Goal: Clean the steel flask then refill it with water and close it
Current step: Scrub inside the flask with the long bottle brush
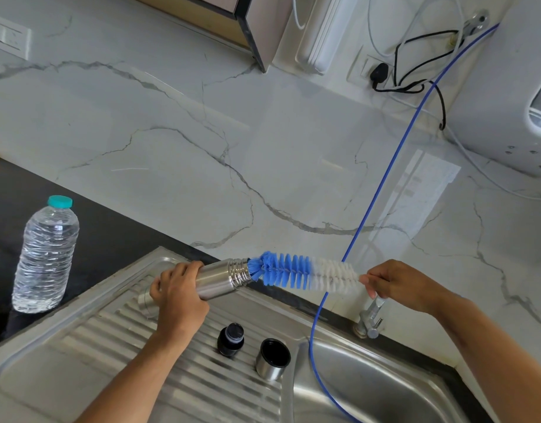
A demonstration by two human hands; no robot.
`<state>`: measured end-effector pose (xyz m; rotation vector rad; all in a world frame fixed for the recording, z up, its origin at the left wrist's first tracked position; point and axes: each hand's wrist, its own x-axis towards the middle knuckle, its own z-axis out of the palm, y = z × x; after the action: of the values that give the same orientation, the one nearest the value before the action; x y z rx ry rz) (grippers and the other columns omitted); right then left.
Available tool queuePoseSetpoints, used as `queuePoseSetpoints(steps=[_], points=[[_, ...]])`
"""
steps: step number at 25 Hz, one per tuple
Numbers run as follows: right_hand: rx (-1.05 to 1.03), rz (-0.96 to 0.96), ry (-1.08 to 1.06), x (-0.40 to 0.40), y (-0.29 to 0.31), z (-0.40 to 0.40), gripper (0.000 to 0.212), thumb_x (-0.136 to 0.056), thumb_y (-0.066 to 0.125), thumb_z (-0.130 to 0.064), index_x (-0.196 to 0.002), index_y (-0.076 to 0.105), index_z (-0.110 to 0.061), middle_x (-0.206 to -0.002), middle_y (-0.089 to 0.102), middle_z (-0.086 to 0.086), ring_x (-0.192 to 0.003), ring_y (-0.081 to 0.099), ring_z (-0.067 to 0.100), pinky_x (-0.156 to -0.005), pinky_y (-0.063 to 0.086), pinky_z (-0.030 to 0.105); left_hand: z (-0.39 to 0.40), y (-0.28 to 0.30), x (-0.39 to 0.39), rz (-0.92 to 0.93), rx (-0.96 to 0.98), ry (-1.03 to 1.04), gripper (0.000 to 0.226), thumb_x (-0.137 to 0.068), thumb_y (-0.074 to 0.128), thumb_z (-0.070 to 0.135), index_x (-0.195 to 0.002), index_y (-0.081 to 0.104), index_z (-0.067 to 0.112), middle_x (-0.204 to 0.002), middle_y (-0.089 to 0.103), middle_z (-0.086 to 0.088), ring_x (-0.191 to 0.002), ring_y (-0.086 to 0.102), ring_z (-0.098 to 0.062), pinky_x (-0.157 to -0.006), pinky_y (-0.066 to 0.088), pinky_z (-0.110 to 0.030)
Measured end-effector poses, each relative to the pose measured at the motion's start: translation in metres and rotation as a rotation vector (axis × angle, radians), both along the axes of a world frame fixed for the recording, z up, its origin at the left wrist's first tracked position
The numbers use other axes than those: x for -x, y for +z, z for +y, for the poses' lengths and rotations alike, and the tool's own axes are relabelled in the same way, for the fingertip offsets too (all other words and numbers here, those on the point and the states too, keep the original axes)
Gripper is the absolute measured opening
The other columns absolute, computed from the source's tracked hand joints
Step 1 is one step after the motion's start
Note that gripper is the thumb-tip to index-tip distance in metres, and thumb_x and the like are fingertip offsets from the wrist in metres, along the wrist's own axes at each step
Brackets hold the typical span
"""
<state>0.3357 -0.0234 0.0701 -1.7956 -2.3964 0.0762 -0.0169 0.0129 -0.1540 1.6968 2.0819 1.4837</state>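
Note:
My left hand (177,293) grips the steel flask (220,277) around its middle and holds it nearly level above the drainboard, mouth to the right. A blue and white bottle brush (303,273) has its blue tip at the flask's threaded mouth. My right hand (391,282) pinches the brush at its white end. The flask's black stopper (231,338) and steel cup lid (273,358) stand on the ribbed drainboard (110,340). A clear plastic water bottle (44,257) with a teal cap stands on the dark counter at the left.
The steel sink basin (370,386) lies at the lower right, with a small tap (371,319) behind it. A blue tube (382,184) runs from the wall down into the basin. A white water purifier (519,96) hangs at the upper right beside cables and a socket.

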Motion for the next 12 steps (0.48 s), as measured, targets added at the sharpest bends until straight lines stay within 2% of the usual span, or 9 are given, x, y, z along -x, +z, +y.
queuePoseSetpoints(steps=[3,5,8,10,12], points=[[-0.025,0.061,-0.025,-0.006,-0.012,0.002,0.043,-0.104,0.053,-0.036,-0.067,0.069,-0.020,-0.065,0.065,0.004,-0.066,0.058,0.014,-0.078,0.052,0.029,-0.003,0.003,0.000,-0.040,0.007,0.016,0.076,-0.058,0.077,-0.006,-0.128,0.062,0.020,-0.115,0.063,-0.001,-0.113,0.051,-0.028,-0.102,0.033,-0.049],[-0.046,0.096,-0.051,-0.013,-0.019,0.001,0.044,-0.103,0.054,-0.038,-0.065,0.068,-0.023,-0.061,0.063,-0.001,-0.062,0.056,0.011,-0.077,0.054,0.034,-0.005,0.007,0.002,-0.092,0.004,0.045,0.073,-0.059,0.076,-0.006,-0.126,0.062,0.019,-0.115,0.062,-0.003,-0.113,0.051,-0.031,-0.101,0.033,-0.051],[-0.041,0.151,-0.102,-0.011,-0.037,0.003,0.040,-0.103,0.057,-0.034,-0.067,0.070,-0.022,-0.057,0.064,-0.010,-0.059,0.059,0.004,-0.068,0.050,0.017,-0.006,0.013,0.007,-0.171,0.005,0.082,0.068,-0.060,0.077,-0.003,-0.123,0.061,0.018,-0.113,0.062,-0.003,-0.109,0.051,-0.030,-0.097,0.034,-0.052],[-0.046,0.218,-0.117,0.006,-0.056,0.012,0.036,-0.103,0.058,-0.033,-0.073,0.072,-0.020,-0.058,0.063,-0.006,-0.056,0.056,0.003,-0.062,0.046,0.014,-0.007,0.015,0.011,-0.210,-0.002,0.094,0.067,-0.061,0.079,-0.001,-0.122,0.061,0.019,-0.110,0.062,-0.002,-0.106,0.051,-0.029,-0.097,0.036,-0.052],[-0.047,0.202,-0.094,0.031,-0.080,0.033,0.033,-0.105,0.056,-0.031,-0.079,0.073,-0.019,-0.065,0.065,-0.003,-0.059,0.057,0.004,-0.062,0.044,0.013,-0.005,0.017,0.012,-0.251,-0.019,0.098,0.066,-0.061,0.080,0.002,-0.121,0.060,0.021,-0.106,0.060,0.001,-0.103,0.052,-0.027,-0.096,0.038,-0.053]])
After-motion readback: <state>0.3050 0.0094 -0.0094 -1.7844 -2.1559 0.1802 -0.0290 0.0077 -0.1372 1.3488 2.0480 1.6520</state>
